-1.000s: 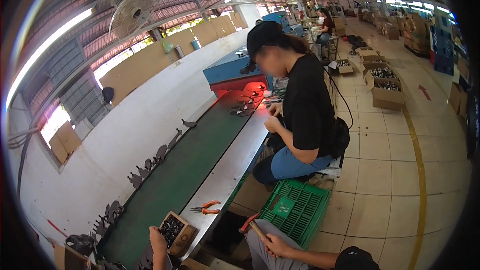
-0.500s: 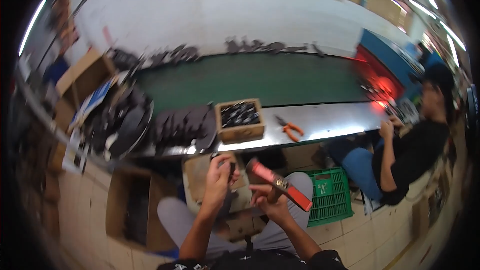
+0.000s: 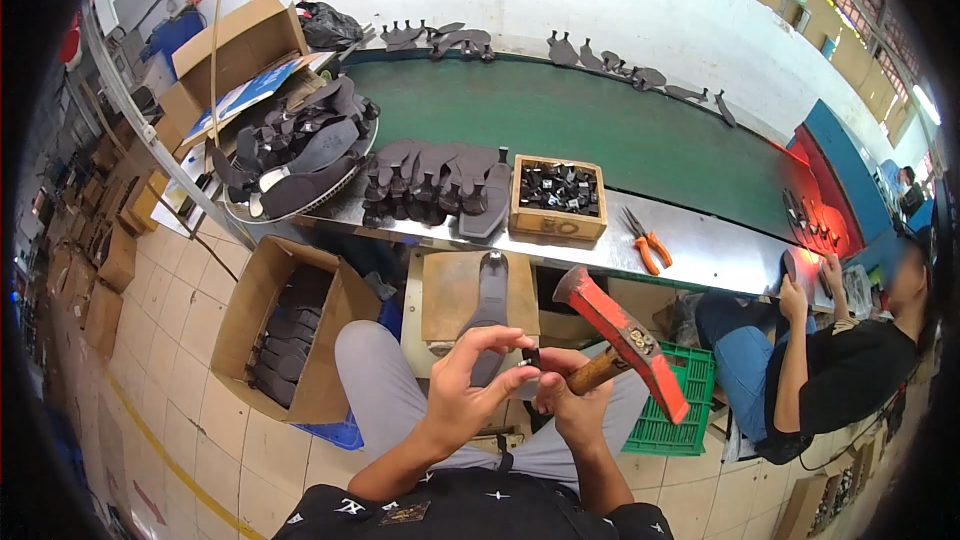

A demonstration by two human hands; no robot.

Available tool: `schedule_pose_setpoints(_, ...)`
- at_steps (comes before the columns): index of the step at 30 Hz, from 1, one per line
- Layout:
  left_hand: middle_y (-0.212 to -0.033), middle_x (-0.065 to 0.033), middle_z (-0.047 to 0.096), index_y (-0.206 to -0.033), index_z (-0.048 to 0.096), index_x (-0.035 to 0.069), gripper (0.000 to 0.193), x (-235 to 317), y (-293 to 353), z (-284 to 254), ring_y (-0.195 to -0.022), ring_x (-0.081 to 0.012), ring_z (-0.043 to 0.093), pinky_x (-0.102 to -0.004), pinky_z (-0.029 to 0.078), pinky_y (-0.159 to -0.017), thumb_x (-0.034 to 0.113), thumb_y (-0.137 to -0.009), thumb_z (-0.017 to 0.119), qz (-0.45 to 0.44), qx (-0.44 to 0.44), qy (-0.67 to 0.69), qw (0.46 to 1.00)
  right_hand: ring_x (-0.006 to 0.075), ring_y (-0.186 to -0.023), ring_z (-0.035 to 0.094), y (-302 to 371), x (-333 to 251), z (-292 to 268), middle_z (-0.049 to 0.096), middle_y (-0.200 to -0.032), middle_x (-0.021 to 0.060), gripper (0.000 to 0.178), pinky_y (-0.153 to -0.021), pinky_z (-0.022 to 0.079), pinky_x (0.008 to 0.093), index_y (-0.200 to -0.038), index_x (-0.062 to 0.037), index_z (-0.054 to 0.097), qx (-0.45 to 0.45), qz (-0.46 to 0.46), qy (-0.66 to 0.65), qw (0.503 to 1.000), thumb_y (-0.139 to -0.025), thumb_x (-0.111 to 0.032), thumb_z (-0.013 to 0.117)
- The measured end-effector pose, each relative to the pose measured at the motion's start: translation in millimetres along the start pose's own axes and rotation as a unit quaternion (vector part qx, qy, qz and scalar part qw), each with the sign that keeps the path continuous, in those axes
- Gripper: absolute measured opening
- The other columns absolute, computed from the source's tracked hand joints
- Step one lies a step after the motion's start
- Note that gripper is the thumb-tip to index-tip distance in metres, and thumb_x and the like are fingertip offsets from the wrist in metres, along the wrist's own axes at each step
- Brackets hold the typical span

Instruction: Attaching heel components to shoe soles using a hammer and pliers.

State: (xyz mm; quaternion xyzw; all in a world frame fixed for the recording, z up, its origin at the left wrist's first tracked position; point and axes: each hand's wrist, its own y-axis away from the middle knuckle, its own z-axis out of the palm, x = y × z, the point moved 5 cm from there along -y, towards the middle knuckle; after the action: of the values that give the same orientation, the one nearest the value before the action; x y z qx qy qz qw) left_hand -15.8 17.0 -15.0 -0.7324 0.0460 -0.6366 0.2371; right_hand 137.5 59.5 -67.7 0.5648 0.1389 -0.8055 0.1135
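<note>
My left hand [image 3: 462, 392] pinches a small black piece [image 3: 532, 355] with a light metal end between thumb and forefinger. Close against it, my right hand [image 3: 578, 402] has its fingers wrapped round the wooden handle of a hammer [image 3: 625, 342], and its fingertips meet near the small piece. The hammer's red, worn head tilts up to the right. Beyond my hands a dark shoe sole [image 3: 491, 290] lies lengthwise on a tan block [image 3: 450, 298] between my knees; my left hand partly hides its near end.
On the metal ledge sit a wooden box [image 3: 556, 225] of small black pieces, orange-handled pliers [image 3: 648, 240] and stacked soles [image 3: 435, 180]. A green conveyor belt [image 3: 560, 110] runs behind. A cardboard box [image 3: 240, 325] of soles stands left, a green crate [image 3: 690, 380] right. A person [image 3: 835, 360] works at right.
My hands have drawn together, the left coming right toward the hammer hand. The view has shifted, so the ledge appears farther right. The hammer stays in my right hand.
</note>
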Motion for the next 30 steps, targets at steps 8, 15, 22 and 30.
schedule_pose_setpoints(8,-0.102,-0.0073,0.067,-0.108,0.073,0.006,0.039,45,1,-3,-0.098,-0.0273,0.062,-0.0357,0.051,-0.084,-0.002,-0.071,0.078,0.204,-0.051,-0.140,0.968,0.0087,-0.060,0.059,13,-24,10,0.071,-0.095,0.0151,0.025,-0.049,0.045,0.0219,-0.107,0.0033,0.063,-0.061,0.010,-0.110,0.992,-0.088,-0.009,0.073)
schedule_pose_setpoints(15,-0.101,-0.0125,0.072,-0.115,0.067,-0.001,0.042,40,8,-9,-0.096,-0.0267,0.068,-0.0355,0.053,-0.085,-0.006,-0.074,0.077,0.117,-0.028,-0.061,0.991,0.0093,-0.062,0.058,13,-18,10,0.065,-0.105,0.0156,0.018,-0.049,0.044,0.0216,-0.103,0.0036,0.063,-0.062,-0.024,-0.100,0.993,-0.086,-0.001,0.070)
schedule_pose_setpoints(22,-0.102,-0.0091,0.072,-0.104,0.075,0.006,0.035,27,5,-16,-0.096,-0.0261,0.067,-0.0353,0.053,-0.085,-0.007,-0.072,0.074,0.172,-0.070,-0.104,0.977,0.0096,-0.061,0.061,-1,-3,9,0.070,-0.095,0.0135,0.019,-0.047,0.044,0.0220,-0.102,0.0042,0.064,-0.062,0.026,-0.064,0.996,-0.086,-0.003,0.072)
schedule_pose_setpoints(30,-0.114,-0.0085,0.067,-0.101,0.076,0.008,0.027,-31,-30,-27,-0.105,-0.0227,0.062,-0.0329,0.051,-0.087,-0.004,-0.078,0.071,0.040,-0.073,-0.045,0.995,0.0072,-0.059,0.058,-54,5,8,0.069,-0.094,0.0126,0.012,-0.046,0.043,0.0212,-0.090,0.0047,0.067,-0.035,-0.012,0.033,0.999,-0.084,-0.001,0.075)
